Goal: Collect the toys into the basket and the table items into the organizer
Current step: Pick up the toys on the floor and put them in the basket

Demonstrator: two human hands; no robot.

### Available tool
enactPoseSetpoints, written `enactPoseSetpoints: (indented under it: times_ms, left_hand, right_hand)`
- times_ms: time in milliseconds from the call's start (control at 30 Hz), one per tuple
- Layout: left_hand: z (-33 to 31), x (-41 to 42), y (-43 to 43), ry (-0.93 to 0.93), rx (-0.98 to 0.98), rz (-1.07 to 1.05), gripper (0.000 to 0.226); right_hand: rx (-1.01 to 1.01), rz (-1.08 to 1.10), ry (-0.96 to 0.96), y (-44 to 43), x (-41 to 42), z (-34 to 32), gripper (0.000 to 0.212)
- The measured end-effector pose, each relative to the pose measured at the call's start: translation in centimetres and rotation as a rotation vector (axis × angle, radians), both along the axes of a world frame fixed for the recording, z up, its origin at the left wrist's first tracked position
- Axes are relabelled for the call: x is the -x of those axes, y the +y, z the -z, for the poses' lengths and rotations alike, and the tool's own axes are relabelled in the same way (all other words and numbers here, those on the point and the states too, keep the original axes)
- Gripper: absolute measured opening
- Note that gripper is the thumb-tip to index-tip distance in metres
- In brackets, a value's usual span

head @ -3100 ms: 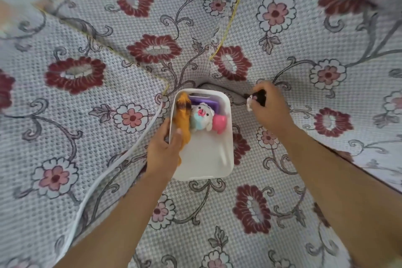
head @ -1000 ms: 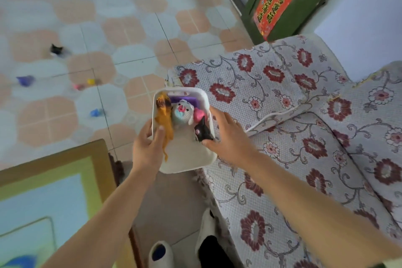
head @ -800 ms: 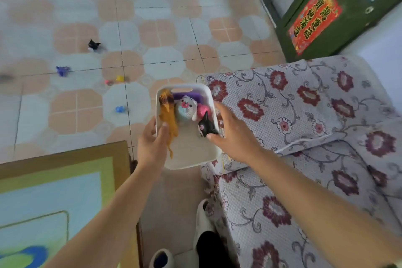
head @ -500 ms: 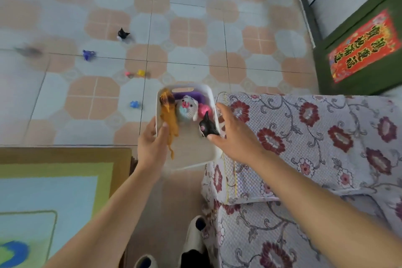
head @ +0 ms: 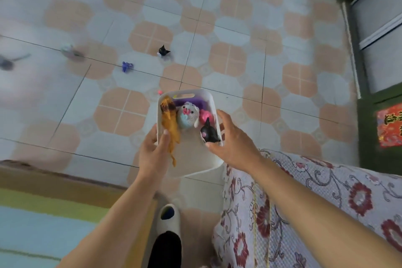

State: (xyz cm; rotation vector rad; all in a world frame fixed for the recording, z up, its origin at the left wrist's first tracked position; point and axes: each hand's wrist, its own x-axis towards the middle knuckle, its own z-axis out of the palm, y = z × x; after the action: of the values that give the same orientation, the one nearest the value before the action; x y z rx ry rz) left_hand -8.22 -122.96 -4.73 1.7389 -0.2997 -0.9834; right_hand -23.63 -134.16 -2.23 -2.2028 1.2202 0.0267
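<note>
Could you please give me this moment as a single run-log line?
left hand: holds white basket | right hand: at rim by black toy | floor toys: black, purple uncollected

A glossy tiled floor (head: 230, 28) of pale grey and peach octagons fills most of the view. A sofa in white quilted fabric with red flowers (head: 326, 202) sits lower right, a dark green door frame (head: 367, 128) at right.

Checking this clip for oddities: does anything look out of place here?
Yes. Toys lie scattered on the tiled floor: a black figure, a purple one, plus blurred items further left. The orange toy hangs over the basket rim.
</note>
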Motion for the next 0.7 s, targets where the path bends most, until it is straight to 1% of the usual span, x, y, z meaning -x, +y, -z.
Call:
enactPoseSetpoints:
  times_ms: [133, 200, 233, 333, 467, 600, 700]
  left_hand:
    - [-1.0, -5.5, -3.0, -0.01, 0.019, -0.085, 0.017]
    - [-1.0, -7.7, -4.0, -0.017, 0.027, -0.111, 0.015]
    - [-0.9, -8.6, -4.4, -0.012, 0.028, -0.124, 0.013]
    - [0.0, -11.3, -6.0, 0.006, 0.01, -0.187, 0.016]
    - [1.9, -14.1, -8.7, -0.005, 0.008, -0.283, 0.017]
    - [5.0, -16.6, -11.3, -0.028, -0.038, -0.405, 0.031]
    - [6.9, -18.1, -13.0, -0.033, -0.03, -0.466, 0.031]
  right_hand:
    - [-0.012, -0.075, -0.013, -4.0, -6.0, 0.0, 0.08]
    - [-0.022, -0.108, -0.018, -5.8, -8.5, -0.1, 0.08]
    - [-0.029, -0.126, -0.02, -6.6, -9.7, -0.1, 0.079]
    - [-0.041, -0.201, -0.012, -9.2, -13.2, 0.3, 0.076]
    - [-0.059, -0.304, 0.02, -13.2, -17.7, 2.2, 0.077]
    - [-0.096, -0.415, 0.041, -17.4, -21.8, 5.1, 0.08]
    - [-0.089, -0.506, 0.036, -20.1, -24.6, 6.4, 0.078]
